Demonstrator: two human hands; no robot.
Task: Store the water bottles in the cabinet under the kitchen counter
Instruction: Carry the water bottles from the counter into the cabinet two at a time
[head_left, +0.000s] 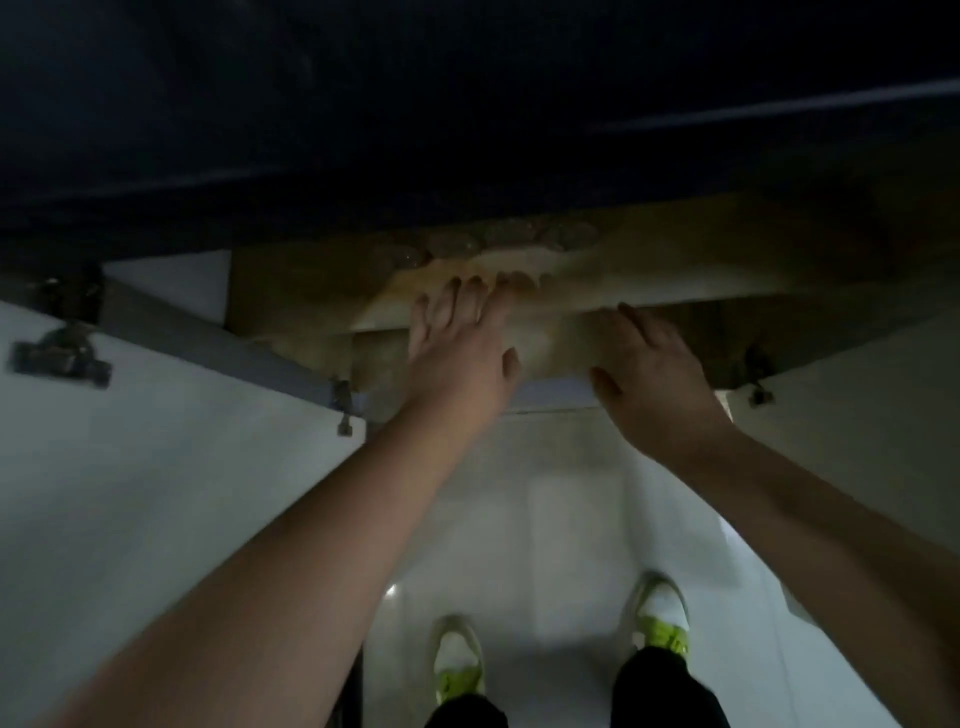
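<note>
A plastic-wrapped pack of water bottles lies in the open cabinet under the dark counter. Blurred bottle tops show at its far end. My left hand rests on the left of the pack with fingers spread. On the pack's near right side, my right hand lies flat, thumb apart from the fingers. Whether either hand truly grips the wrap cannot be told in the dim, blurred view.
The white left cabinet door stands open with metal hinges. The right door is open too. Below is a pale tiled floor and my feet in white and green shoes.
</note>
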